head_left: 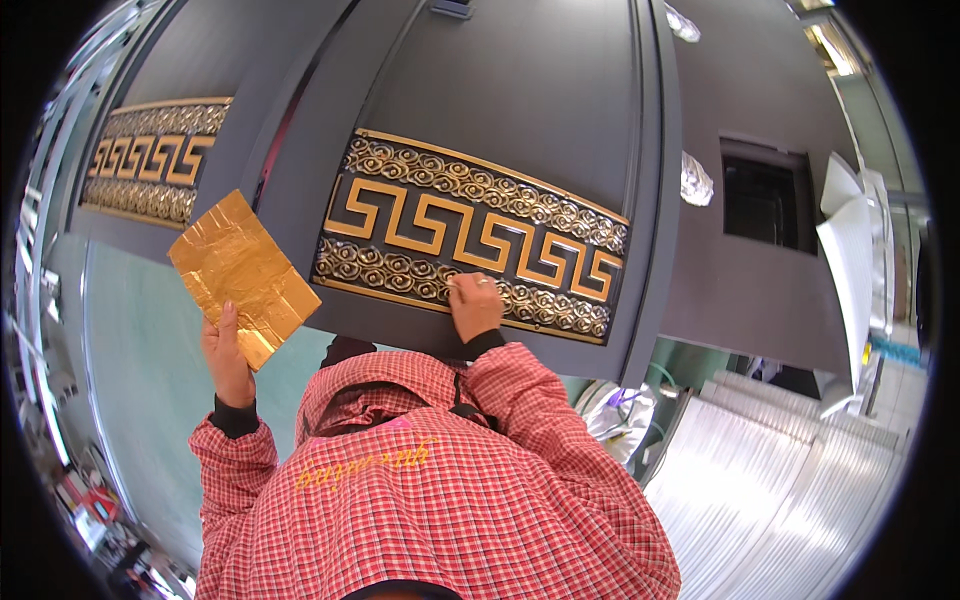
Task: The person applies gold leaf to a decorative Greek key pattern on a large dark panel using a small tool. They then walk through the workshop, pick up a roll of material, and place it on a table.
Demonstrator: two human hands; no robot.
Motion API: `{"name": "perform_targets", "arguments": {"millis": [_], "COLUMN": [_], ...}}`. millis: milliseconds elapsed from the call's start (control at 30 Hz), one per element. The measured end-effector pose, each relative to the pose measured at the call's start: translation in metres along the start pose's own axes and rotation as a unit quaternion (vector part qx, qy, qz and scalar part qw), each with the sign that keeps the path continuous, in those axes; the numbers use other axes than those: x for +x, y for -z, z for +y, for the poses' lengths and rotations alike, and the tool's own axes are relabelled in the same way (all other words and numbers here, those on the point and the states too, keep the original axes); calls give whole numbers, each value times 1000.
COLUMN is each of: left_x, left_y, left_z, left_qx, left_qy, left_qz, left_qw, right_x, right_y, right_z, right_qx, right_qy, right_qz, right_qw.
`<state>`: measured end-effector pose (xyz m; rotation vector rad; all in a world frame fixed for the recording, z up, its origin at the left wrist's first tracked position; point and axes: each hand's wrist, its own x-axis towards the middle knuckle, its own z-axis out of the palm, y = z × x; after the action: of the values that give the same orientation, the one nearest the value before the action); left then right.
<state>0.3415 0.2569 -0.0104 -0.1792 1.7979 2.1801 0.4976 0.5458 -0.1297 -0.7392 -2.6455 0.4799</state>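
My left hand (pixel 229 355) grips a crinkled gold foil-like sheet (pixel 245 275) by its lower edge, with the thumb on top. The sheet is held up to the left of a dark grey door panel (pixel 530 90). Across that panel runs a raised ornament (pixel 440 228), a gold key pattern between two bands of gold and black rosettes. My right hand (pixel 475 306) is closed in a pinch against the lower rosette band. Something small and pale shows at its fingertips, too small to name.
A second dark panel with a similar gold ornament (pixel 155 160) stands at the left. On the right, a dark surface has a rectangular opening (pixel 768 195) and crumpled clear wrapping (pixel 695 180). White foam sheeting (pixel 848 270) hangs beyond it. Ribbed pale panels (pixel 745 485) lie at the lower right.
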Motion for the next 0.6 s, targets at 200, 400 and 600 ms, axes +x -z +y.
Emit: {"name": "perform_targets", "arguments": {"millis": [200, 400, 600], "left_x": [48, 69, 65], "left_y": [8, -17, -33], "left_z": [13, 16, 17], "left_qx": [17, 53, 65], "left_qy": [23, 24, 22], "left_qz": [-76, -138, -156], "left_qw": [997, 989, 985], "right_x": [-14, -13, -53], "right_y": [40, 0, 55], "right_z": [77, -2, 107], "right_qx": [-74, -24, -67], "right_qy": [-215, -61, -193], "right_qz": [66, -17, -17], "right_qw": [972, 998, 979]}}
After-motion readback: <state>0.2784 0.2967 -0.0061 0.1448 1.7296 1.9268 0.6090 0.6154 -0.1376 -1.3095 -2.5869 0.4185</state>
